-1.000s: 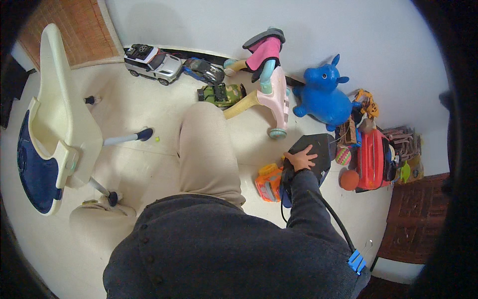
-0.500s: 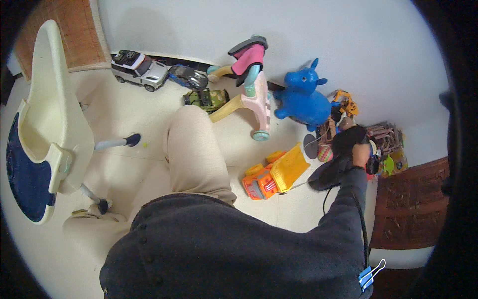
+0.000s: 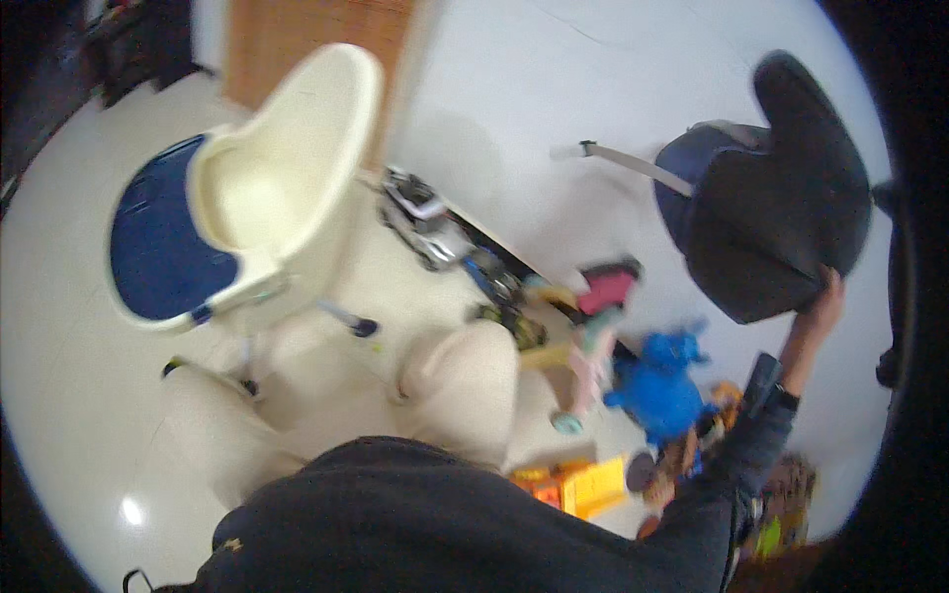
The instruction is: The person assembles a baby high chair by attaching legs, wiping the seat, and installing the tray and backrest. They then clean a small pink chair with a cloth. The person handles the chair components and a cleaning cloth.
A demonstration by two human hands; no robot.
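Since the earlier frame we have swung the black pad up from beside the toys, and it now hangs well clear of the floor, in front of the white wall at the upper right, its pale strap reaching out to the left. Our right hand grips its lower edge, fingers closed on it, while our left hand is out of view and we cannot tell how its fingers stand. Below the pad we see the blue animal toy and yellow-orange truck, with the cream high chair well apart to the left
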